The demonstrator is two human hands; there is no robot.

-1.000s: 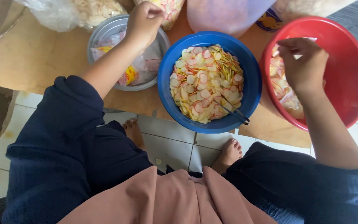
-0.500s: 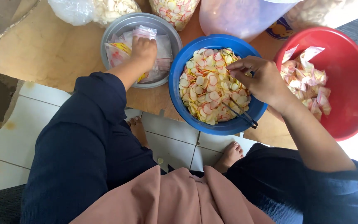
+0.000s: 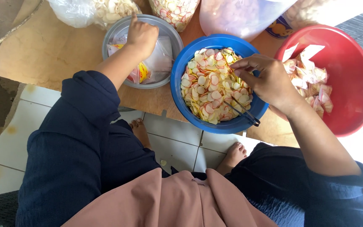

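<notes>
Item 1. Left hand (image 3: pixel 141 35): at 11 o'clock, inside the grey metal basin (image 3: pixel 115 32); fingers curled together on the clear plastic bags (image 3: pixel 160 59) stacked there. Whether one bag is actually pinched cannot be told.

Item 2. Right hand (image 3: pixel 267 82): over the 3 o'clock side of the blue bowl (image 3: pixel 175 84); fingers drawn together in a pinch just above the chips (image 3: pixel 209 84). Whether any chip is held between them cannot be told.

Item 3. Chips: thin white, pink-rimmed and yellow discs, heaped near the bowl's rim; too many to count.

Item 4. Metal tongs (image 3: pixel 242 111): one pair, lying in the blue bowl at 5 o'clock, handle end over the rim.

Item 5. Red basin (image 3: pixel 358 84): at 3 o'clock, holding small filled packets (image 3: pixel 311 82); roughly ten show, some hidden.

Item 6. Large bulk bags of chips along 12 o'clock: two plainly seen, others cropped.

Item 7. Brown board (image 3: pixel 47 54) on the tiled floor, carrying all three vessels: one grey, one blue, one red.

Risks, as judged: the blue bowl overhangs the board's near edge, so a push from the right wrist could tip it onto the tiles; the full heap may shed chips when scooped; the tongs could be knocked off the rim by the forearm; the slippery stacked bags may lift out in a clump.
</notes>
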